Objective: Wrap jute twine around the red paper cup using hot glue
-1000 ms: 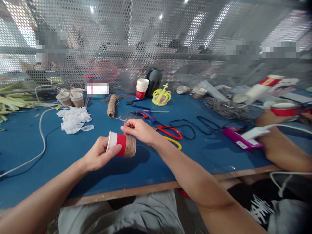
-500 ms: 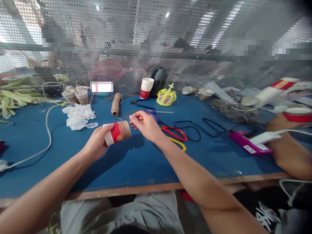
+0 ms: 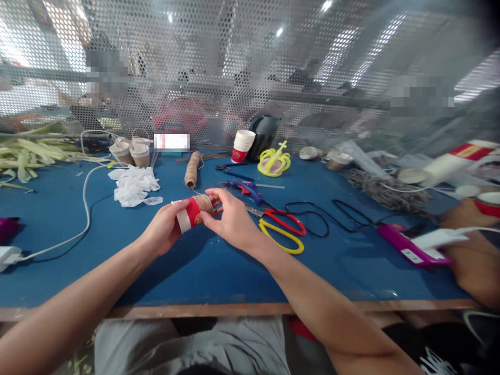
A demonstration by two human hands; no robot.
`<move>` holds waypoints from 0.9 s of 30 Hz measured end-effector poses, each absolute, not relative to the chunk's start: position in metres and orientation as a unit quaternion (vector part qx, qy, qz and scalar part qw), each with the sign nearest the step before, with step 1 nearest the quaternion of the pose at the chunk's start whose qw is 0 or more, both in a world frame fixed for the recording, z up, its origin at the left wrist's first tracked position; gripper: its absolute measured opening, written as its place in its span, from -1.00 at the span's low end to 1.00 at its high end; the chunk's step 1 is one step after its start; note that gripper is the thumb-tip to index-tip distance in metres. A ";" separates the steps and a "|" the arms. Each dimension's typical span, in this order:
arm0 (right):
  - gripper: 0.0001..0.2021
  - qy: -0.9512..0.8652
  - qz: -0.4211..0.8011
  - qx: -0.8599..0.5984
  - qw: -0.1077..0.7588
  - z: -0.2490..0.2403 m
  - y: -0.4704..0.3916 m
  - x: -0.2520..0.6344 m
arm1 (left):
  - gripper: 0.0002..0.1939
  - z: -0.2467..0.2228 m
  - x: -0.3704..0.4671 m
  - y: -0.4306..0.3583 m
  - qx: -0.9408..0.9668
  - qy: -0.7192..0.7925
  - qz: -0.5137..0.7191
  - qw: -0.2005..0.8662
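A red and white paper cup lies on its side in the air above the blue table, with brown twine wound round its right end. My left hand is wrapped round the cup's left end. My right hand has its thumb and fingers on the twine-wound end, gripping it. Behind the cup is a roll of twine, from which a thin strand runs toward the cup. Scissors with red and yellow handles lie right of my right hand, near a blue glue gun.
White gloves, twine-wrapped cups, stacked paper cups, a dark jug and a yellow crown-shaped piece stand or lie farther back. At right are a purple power strip and another person's arm.
My right hand has come down onto the twine-wound end of the cup, where before it was held apart to the right. The camera view has shifted slightly, and more of the scissors shows.
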State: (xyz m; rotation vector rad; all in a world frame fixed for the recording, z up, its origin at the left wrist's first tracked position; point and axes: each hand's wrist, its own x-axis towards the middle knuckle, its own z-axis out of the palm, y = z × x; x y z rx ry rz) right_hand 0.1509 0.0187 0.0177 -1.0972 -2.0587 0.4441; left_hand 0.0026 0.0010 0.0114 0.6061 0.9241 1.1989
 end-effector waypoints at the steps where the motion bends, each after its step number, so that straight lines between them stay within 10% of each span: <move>1: -0.62 -0.805 0.171 -0.428 0.373 0.017 0.019 0.151 | -0.85 0.011 0.003 0.001 0.272 0.411 0.536 0.685; 27: -0.63 -0.805 0.169 -0.434 0.369 0.018 0.016 0.150 | -0.75 0.008 0.006 0.000 0.328 0.405 0.542 0.659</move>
